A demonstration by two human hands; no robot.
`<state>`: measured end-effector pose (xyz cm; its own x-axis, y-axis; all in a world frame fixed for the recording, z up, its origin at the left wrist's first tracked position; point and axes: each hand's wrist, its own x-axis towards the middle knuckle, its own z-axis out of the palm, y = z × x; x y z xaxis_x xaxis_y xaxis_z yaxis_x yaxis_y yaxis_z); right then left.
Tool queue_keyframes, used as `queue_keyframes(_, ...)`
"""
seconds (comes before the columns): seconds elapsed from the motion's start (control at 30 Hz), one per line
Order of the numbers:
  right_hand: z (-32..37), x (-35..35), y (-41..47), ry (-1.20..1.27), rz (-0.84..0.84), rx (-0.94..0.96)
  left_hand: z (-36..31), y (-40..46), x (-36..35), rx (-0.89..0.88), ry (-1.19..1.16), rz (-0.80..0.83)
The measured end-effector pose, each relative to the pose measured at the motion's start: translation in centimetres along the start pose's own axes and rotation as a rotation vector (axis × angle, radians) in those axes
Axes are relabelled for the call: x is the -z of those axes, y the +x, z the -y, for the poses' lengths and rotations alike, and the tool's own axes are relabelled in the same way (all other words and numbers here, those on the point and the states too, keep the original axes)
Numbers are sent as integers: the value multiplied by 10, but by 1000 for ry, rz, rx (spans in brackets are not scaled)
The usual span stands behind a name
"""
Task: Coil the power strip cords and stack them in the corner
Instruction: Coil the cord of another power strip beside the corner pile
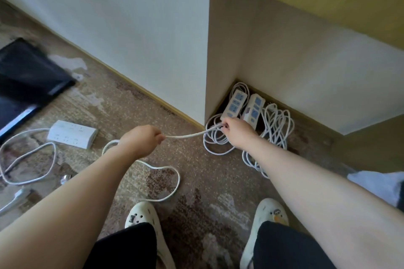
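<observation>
Two white clogs [143, 218] and dark trouser legs stand at 6 o'clock on the patterned carpet [196, 181], so the person bends over the work from close by. Both hands are apart and each one closes on the same white cord [185, 135], which runs almost taut between them. At the centre, the left hand [142, 137] pinches the cord in a curled fist; I judge it feeds and guides the loose length. Toward 3 o'clock from it, the right hand [235, 130] grips a bundle of loops [215, 140] just beside the wall corner, probably to keep the coil from springing open while another turn is added.

Behind the left arm, at about 7 o'clock, the slack of this cord [168, 181] lies in a wide curve on the carpet, so some length seems not coiled yet.

In the corner, at about 2 o'clock, two power strips with blue sockets [235, 103] [253, 108] lie side by side on their coiled cords; this is where the stack is gathered.

At 9 o'clock a third white power strip [72, 134] lies well apart, its cord [28, 159] spread loosely, not yet handled. A dark flat object [28, 67] lies at 10 o'clock.
</observation>
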<state>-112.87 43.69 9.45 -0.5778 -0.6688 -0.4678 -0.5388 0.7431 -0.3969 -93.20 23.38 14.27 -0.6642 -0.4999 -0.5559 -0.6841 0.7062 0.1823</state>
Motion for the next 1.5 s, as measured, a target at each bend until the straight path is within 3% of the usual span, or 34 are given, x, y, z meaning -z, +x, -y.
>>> queue_keyframes(0.2,38,9,-41,88,72,212,-36,-16,14,-79,-193,-155)
queue_keyframes(0.3,46,22,-50,212,50,195,-41,-27,14,-149,-315,-224)
queue_keyframes(0.43,39,29,-50,309,-50,121,-20,-36,5,-186,-339,-143)
queue_keyframes(0.6,26,28,-40,359,-222,0,27,-41,2,-37,-373,-139)
queue_keyframes(0.73,29,28,-36,454,-135,5,10,-38,6,-38,-559,-262)
queue_keyframes(0.83,38,20,-37,637,-72,-15,-30,-34,-5,-76,-527,-180)
queue_keyframes(1.0,27,21,-42,952,-142,-73,-69,-29,-32,-42,-256,4)
queue_keyframes(1.17,11,32,-42,1120,-284,-187,-45,-10,-16,190,-768,-128)
queue_keyframes(1.27,10,31,-40,1107,-324,-224,-23,-8,-7,243,-826,-223)
queue_keyframes(1.33,16,28,-39,1132,-298,-208,-25,-11,-10,197,-785,-229)
queue_keyframes(1.5,37,24,-39,1224,-93,-148,-82,-24,-34,0,-607,-16)
